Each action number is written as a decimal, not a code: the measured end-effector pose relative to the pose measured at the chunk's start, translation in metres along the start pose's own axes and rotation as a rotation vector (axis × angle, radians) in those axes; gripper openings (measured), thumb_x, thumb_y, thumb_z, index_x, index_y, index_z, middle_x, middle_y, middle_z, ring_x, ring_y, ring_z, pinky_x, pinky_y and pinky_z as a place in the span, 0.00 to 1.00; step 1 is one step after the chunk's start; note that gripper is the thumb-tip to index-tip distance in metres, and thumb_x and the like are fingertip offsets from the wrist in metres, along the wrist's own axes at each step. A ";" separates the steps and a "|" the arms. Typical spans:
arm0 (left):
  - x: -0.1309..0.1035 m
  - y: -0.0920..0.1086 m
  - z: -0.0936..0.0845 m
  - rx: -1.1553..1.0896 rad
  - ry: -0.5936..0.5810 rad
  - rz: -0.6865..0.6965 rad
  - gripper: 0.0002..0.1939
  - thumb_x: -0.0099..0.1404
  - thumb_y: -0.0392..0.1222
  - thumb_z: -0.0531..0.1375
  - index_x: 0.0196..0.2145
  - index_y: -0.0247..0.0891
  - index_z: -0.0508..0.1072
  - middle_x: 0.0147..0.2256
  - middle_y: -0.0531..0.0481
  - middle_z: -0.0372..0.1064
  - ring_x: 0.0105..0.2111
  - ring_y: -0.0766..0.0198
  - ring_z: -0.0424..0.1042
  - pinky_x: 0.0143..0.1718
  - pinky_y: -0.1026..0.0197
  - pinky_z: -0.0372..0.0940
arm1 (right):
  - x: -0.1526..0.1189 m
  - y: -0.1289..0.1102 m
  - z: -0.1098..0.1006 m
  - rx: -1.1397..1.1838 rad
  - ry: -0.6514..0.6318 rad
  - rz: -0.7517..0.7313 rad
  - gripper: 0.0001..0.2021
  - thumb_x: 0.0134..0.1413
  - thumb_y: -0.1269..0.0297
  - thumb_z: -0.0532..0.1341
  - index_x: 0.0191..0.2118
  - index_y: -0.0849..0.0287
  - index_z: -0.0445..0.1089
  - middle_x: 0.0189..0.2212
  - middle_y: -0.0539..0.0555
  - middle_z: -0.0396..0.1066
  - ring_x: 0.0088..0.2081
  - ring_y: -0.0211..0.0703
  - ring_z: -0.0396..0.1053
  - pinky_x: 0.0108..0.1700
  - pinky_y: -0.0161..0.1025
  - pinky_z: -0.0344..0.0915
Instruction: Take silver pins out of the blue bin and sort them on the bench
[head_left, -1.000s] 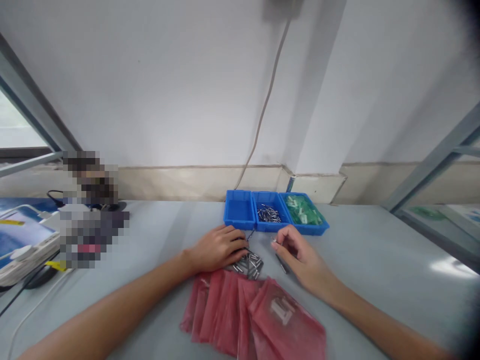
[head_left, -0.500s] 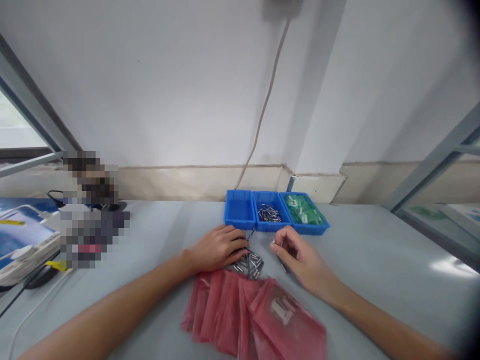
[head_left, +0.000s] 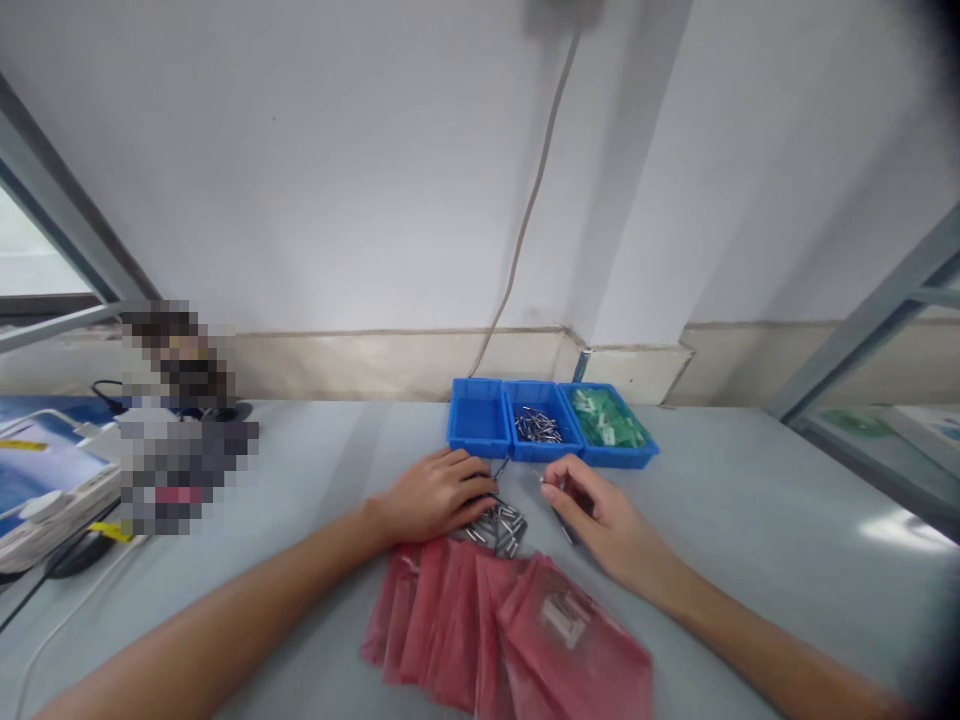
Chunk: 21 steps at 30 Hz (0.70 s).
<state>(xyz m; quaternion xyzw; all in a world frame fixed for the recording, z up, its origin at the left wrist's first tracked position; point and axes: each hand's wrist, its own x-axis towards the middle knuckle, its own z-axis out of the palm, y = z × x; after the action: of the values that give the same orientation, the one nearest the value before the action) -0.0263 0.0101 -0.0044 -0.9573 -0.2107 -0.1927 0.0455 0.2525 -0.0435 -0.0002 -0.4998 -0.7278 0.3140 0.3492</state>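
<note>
My left hand point(head_left: 439, 492) lies palm down on the table, fingers spread, its fingertips at the edge of a pile of small metal pins point(head_left: 504, 528). To the right of the pile, my right hand point(head_left: 589, 505) is closed in a pinch around a small metal pin point(head_left: 543, 480) between thumb and forefinger. A thin dark rod point(head_left: 564, 527) shows just under this hand; whether it is held is unclear. Several red translucent bags point(head_left: 450, 630) lie fanned out nearest me, the rightmost one with pale pieces inside.
Behind the hands stand an empty blue bin point(head_left: 478, 415), a blue bin of metal pins point(head_left: 538, 425) and a blue bin of green bags point(head_left: 609, 420). Power strips point(head_left: 82, 490) and cables lie at the left, near a pixelated person point(head_left: 187, 430).
My right hand has shifted very slightly, its fingertips a little to the left. My left hand, the pile and the red bags look unchanged.
</note>
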 end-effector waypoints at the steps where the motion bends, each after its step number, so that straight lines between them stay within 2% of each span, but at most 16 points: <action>1: 0.000 0.000 0.000 0.003 0.001 0.000 0.16 0.82 0.47 0.53 0.52 0.38 0.77 0.49 0.45 0.75 0.46 0.58 0.75 0.50 0.55 0.69 | 0.000 0.000 0.000 -0.004 0.001 -0.001 0.11 0.75 0.52 0.55 0.41 0.51 0.67 0.30 0.46 0.65 0.32 0.43 0.63 0.34 0.38 0.61; 21: 0.000 0.000 -0.001 -0.006 0.000 -0.008 0.16 0.82 0.47 0.53 0.52 0.38 0.77 0.49 0.44 0.75 0.46 0.58 0.75 0.50 0.55 0.69 | 0.000 -0.003 -0.002 0.003 -0.015 -0.015 0.14 0.76 0.50 0.53 0.43 0.52 0.67 0.34 0.50 0.68 0.35 0.46 0.65 0.38 0.41 0.64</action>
<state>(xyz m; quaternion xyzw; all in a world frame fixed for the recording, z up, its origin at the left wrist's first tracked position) -0.0264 0.0097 -0.0032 -0.9565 -0.2140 -0.1936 0.0422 0.2523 -0.0437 0.0032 -0.4916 -0.7335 0.3163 0.3469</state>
